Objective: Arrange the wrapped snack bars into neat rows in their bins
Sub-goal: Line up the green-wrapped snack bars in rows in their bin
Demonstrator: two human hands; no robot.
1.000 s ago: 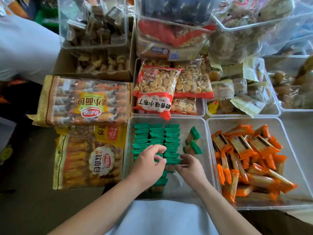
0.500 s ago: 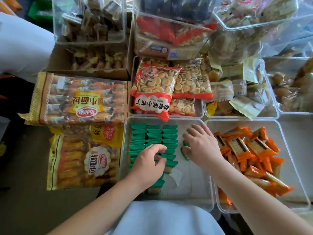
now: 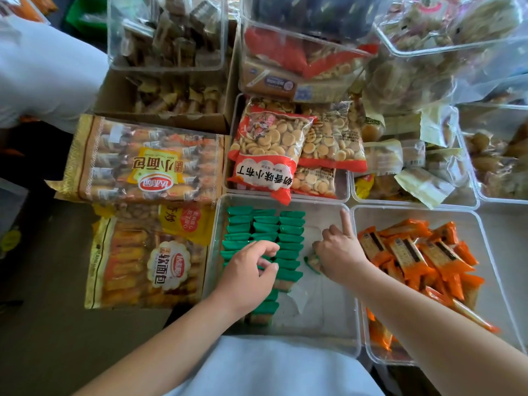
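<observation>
Clear plastic bin (image 3: 328, 324), glossy green bars (image 3: 291, 238) rowed against its left wall, open floor rightward, left hand (image 3: 248, 272) curled over rows, grip unclear, right hand (image 3: 340, 252) pinching loose bar (image 3: 313, 261).

Green foil-wrapped snack bars (image 3: 291, 238): three rows in one clear plastic bin (image 3: 328, 324); bars per row not countable, since part of the rows is covered. Loose green-wrapped bar (image 3: 313, 261) beside the rows: one. Orange foil-wrapped snack bars (image 3: 414, 252): one jumbled heap of more than ten in a second clear plastic bin (image 3: 491, 252). Red-and-clear bags of round biscuits (image 3: 265, 150) in a third clear plastic bin (image 3: 345, 191): three. Large clear bags of bread rolls (image 3: 148, 164): two. Brown cardboard box (image 3: 114, 107): one. Hands: two, left hand (image 3: 248, 272) and right hand (image 3: 340, 252).
</observation>
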